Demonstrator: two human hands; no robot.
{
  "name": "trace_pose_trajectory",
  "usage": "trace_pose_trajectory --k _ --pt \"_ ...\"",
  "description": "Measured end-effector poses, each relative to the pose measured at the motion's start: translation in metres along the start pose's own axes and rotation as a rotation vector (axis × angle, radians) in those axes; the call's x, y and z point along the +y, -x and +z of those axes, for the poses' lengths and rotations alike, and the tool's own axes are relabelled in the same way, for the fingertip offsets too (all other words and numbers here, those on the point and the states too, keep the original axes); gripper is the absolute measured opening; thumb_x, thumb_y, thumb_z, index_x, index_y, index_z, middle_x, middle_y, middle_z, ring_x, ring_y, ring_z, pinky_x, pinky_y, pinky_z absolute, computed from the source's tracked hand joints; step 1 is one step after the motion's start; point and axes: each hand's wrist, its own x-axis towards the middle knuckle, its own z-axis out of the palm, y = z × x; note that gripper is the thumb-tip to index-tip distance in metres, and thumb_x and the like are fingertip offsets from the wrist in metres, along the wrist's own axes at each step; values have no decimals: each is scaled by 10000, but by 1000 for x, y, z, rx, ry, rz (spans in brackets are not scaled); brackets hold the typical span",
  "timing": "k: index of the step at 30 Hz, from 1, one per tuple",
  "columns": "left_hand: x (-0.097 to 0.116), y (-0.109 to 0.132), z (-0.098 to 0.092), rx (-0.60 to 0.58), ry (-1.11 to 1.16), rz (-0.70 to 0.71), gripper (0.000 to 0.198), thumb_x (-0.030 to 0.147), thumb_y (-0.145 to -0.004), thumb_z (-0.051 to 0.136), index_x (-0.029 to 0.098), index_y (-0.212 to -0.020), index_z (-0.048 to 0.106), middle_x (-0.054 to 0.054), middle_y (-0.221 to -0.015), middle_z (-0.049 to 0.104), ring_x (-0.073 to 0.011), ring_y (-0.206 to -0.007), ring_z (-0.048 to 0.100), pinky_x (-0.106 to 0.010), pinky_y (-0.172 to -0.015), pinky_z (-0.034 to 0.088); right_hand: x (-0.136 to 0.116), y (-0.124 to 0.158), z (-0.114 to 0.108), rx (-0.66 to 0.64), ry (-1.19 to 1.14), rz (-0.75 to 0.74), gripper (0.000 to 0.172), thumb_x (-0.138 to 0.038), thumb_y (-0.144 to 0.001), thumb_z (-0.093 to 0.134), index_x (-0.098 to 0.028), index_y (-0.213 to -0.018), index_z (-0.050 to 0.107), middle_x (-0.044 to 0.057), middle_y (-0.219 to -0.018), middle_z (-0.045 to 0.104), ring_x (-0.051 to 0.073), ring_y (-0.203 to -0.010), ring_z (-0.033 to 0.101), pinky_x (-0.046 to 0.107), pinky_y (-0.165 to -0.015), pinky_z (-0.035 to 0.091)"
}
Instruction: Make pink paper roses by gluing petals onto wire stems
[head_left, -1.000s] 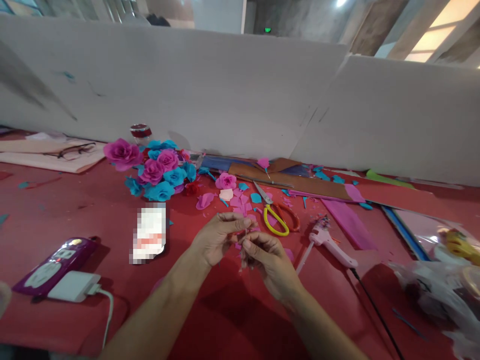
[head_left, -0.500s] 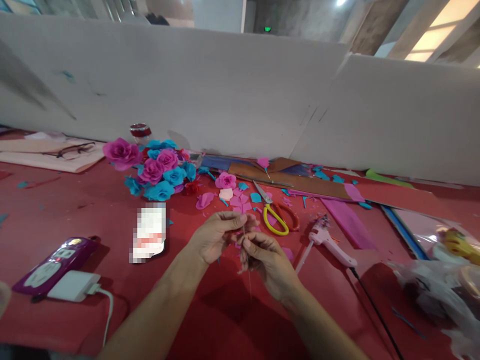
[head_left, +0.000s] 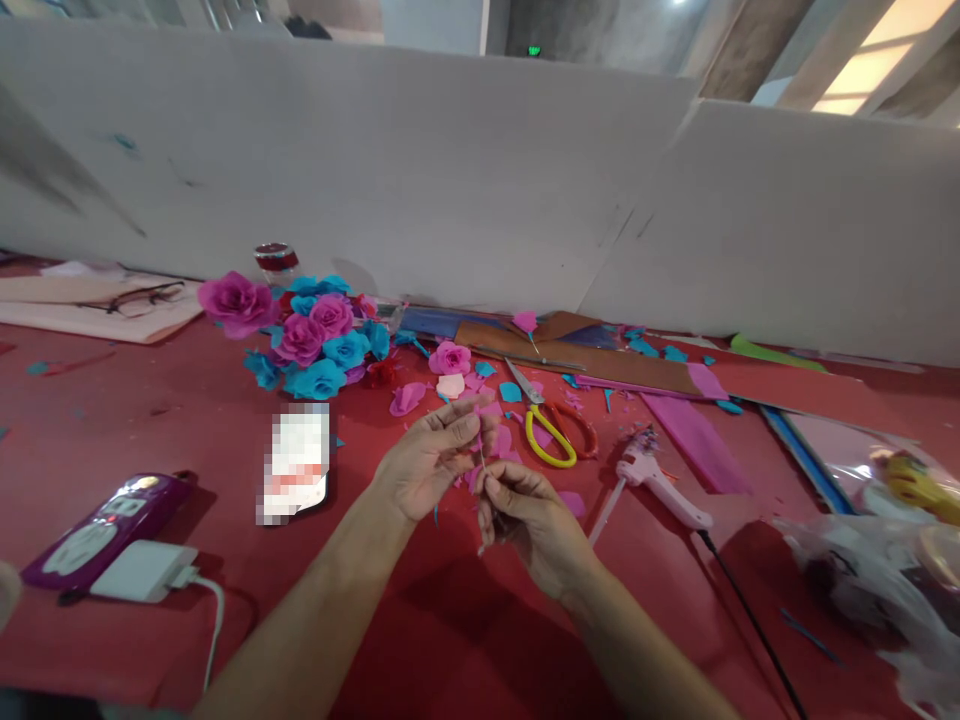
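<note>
My left hand (head_left: 427,460) is closed, its thumb and fingertips pinching the upper part of a thin wire (head_left: 482,456). Below it, my right hand (head_left: 536,525) grips the same wire between thumb and forefinger, the other fingers curled. The wire's lower end is hard to make out. Behind my fingers lie loose pink paper petals (head_left: 501,440); I cannot tell whether one touches the wire. Scissors (head_left: 551,437) with one yellow and one red handle rest beyond my right hand. To the left stands a bunch of pink and blue paper flowers (head_left: 330,345).
A pink glue gun (head_left: 660,485) with a black cord lies to the right, beside a plastic bag (head_left: 847,570). On the left are a phone (head_left: 296,460), a purple power strip (head_left: 109,530) and a white charger (head_left: 146,572). A white partition (head_left: 450,190) borders the red table.
My left hand has shifted slightly left and its fingers have tilted. The wire slants more, and its long end below my right hand no longer shows clearly. The view has moved slightly.
</note>
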Motion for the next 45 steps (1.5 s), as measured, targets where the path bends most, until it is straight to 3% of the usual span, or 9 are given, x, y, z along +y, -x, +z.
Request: trace_pose_trajectory --k 3,9,15,19,22,27,33,40,45 --pt "-1 -1 -2 -25 21 23 289 67 -647 755 151 -910 671 -4 -697 685 -107 -673 650 -218 -671 514 2 0 0 -21 11 10 176 -300 -763 695 -144 -725 621 -14 -503 615 59 -394 523 167 -413 311" --pt "2 2 -2 -155 7 -13 362 273 -803 650 166 -1145 602 -90 -956 709 -191 -906 663 -324 -793 515 2 0 -2 -34 -73 32 198 -306 -740 720 -147 -715 604 -25 -500 601 54 -382 504 157 -397 327" --pt "0 0 -5 -26 -123 112 482 82 -612 787 156 -1062 633 14 -630 667 -137 -774 672 -244 -786 479 1 1 0 -80 -44 44 193 -314 -781 683 -139 -732 618 -18 -492 597 55 -380 512 153 -393 319" --pt "2 4 -2 -102 -178 62 629 200 -602 818 179 -1178 567 -48 -823 715 -193 -913 664 -264 -771 478 0 1 1 -77 -59 11 181 -304 -795 671 -143 -727 625 -21 -500 599 52 -390 518 151 -407 321" --pt "3 7 1 -97 -226 -2 587 183 -641 790 169 -1182 562 -35 -732 708 -181 -819 681 -246 -705 482 0 1 0 -66 -67 15 189 -318 -776 687 -148 -721 626 -27 -493 589 54 -374 492 163 -395 316" --pt "2 5 1 6 -212 70 520 68 -577 799 158 -1043 588 34 -558 640 -115 -658 658 -195 -662 466 2 1 1 -33 21 -17 180 -314 -800 667 -141 -759 641 -14 -524 613 49 -405 514 162 -425 311" --pt "5 8 4 -56 -233 56 695 189 -589 822 170 -1215 519 -31 -768 695 -175 -812 670 -237 -673 481 1 1 1 -25 33 -86 154 -308 -806 665 -159 -781 638 -26 -542 609 47 -419 505 173 -450 316" --pt "2 10 6 32 -289 109 689 115 -574 817 180 -1197 531 41 -593 627 -144 -711 664 -198 -616 453 0 1 1 -13 47 -60 181 -331 -807 657 -152 -785 634 -18 -540 600 64 -423 486 196 -443 303" --pt "3 6 5 -40 -214 58 578 331 -695 755 167 -1203 535 -64 -787 698 -201 -834 673 -270 -691 485 -1 1 0 26 -5 -39 192 -345 -791 666 -158 -783 624 -29 -527 570 56 -414 442 197 -428 262"
